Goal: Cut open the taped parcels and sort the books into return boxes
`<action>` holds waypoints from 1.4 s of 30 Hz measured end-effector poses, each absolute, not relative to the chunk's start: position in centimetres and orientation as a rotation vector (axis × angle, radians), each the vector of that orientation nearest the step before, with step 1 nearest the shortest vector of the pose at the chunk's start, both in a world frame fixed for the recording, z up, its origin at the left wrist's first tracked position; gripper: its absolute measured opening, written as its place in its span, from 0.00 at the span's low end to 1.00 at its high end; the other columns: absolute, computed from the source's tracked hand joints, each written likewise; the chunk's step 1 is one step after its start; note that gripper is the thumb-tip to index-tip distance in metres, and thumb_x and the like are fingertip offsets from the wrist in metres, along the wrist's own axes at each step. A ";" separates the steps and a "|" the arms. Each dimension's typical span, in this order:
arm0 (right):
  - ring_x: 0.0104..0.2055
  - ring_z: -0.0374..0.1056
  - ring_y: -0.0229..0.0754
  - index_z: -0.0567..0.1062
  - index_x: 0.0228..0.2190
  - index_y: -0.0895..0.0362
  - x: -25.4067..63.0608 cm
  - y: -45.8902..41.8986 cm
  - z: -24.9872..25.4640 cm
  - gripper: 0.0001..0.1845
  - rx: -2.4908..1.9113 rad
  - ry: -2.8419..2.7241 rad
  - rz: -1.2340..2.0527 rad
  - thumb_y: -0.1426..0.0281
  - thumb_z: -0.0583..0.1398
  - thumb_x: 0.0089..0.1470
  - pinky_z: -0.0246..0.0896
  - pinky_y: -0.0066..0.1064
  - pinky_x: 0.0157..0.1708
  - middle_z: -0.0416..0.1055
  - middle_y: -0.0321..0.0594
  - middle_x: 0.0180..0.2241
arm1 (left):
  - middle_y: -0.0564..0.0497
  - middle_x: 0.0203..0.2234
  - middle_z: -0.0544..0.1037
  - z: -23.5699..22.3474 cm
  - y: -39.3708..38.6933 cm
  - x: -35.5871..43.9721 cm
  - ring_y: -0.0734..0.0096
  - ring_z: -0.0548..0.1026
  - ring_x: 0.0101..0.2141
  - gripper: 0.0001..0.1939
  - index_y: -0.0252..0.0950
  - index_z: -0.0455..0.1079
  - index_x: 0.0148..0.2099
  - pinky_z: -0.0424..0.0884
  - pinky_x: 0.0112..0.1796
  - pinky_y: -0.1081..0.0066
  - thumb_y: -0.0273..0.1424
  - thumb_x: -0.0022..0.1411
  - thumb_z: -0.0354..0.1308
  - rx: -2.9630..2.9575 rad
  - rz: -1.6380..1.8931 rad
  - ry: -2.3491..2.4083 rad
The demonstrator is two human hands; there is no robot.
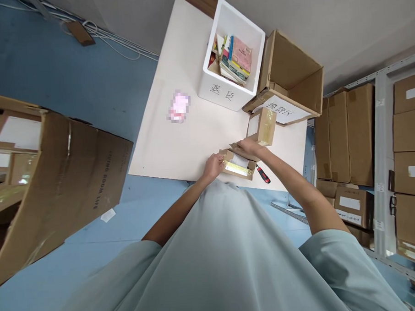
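Observation:
At the table's near edge lies a small cardboard box (235, 171) with yellowish tape along its near side, its top opened and something white showing inside. My left hand (214, 166) is closed on the box's left end. My right hand (250, 146) grips a flap at its far side; the fingertips are partly hidden. Just right of the box rests a red and black utility knife (263, 174). A second, taped cardboard box (262, 125) stands right behind my right hand.
A white foam box (225, 93) holding several books and a large open carton (295, 108) stand at the back of the white table (159, 144). A blurred pink item (179, 106) lies left. A big carton (87, 165) is on the left; shelves with boxes (361, 135) are on the right.

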State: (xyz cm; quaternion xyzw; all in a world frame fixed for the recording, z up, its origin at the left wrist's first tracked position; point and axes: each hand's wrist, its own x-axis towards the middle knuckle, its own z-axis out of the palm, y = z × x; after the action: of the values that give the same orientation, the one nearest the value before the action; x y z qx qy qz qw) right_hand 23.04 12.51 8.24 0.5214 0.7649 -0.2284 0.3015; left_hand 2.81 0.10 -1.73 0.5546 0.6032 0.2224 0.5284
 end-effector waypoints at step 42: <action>0.46 0.79 0.54 0.77 0.44 0.53 34.6 2.4 -1.9 0.20 2.290 1.984 -1.343 0.57 0.51 0.80 0.65 0.35 0.49 0.85 0.49 0.40 | 0.31 0.56 0.76 3.9 -1.3 15.3 0.32 0.71 0.58 0.22 0.35 0.73 0.57 0.67 0.60 0.42 0.33 0.65 0.73 2.300 -0.227 1.177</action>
State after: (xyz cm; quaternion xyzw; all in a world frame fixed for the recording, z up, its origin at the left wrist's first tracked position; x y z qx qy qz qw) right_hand 34.59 2.38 -1.87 0.6884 0.5963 -0.4038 -0.0863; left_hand 15.28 -1.30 3.95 0.8536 0.4370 -0.0842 0.2707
